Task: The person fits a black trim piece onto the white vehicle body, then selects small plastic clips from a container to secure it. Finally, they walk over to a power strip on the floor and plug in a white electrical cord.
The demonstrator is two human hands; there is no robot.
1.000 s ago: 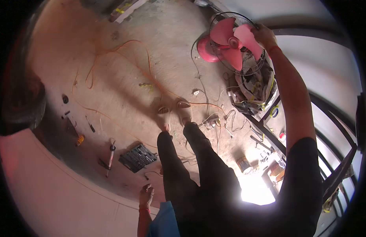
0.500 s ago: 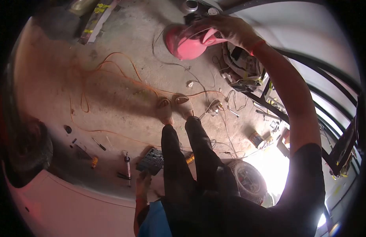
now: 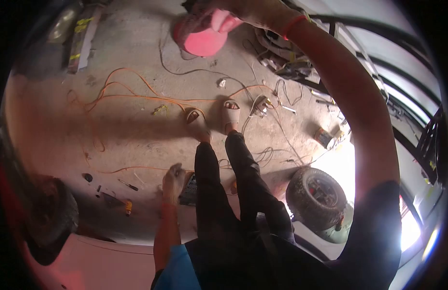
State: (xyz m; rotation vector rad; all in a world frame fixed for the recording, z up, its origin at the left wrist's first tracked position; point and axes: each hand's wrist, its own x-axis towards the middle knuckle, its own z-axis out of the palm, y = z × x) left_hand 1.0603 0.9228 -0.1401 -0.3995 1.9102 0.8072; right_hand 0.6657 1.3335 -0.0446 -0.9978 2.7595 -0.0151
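Observation:
My right hand (image 3: 255, 13), in a pale work glove with a red cuff, reaches to the top edge of the view. Its fingers are closed on a pink rounded object (image 3: 204, 42) with a dark part beside it; its exact kind I cannot make out. A dark cord (image 3: 185, 73) lies on the floor below that object. My left hand (image 3: 172, 183), also gloved, hangs low by my left leg with its fingers curled and nothing visible in them. Just beside it is a dark tool case (image 3: 188, 192), partly hidden by my leg.
Orange cable (image 3: 156, 96) loops across the concrete floor around my feet. A loose wheel (image 3: 316, 197) is at my right, with a can (image 3: 324, 138) beyond it. A screwdriver (image 3: 128, 184) lies at left near a dark tyre (image 3: 52, 217). Black metal framing (image 3: 402, 82) stands on the right.
My right hand and the pink object have shifted up and left in the view. My left hand has moved forward, up beside the tool case. The view itself has shifted, and my feet have moved apart.

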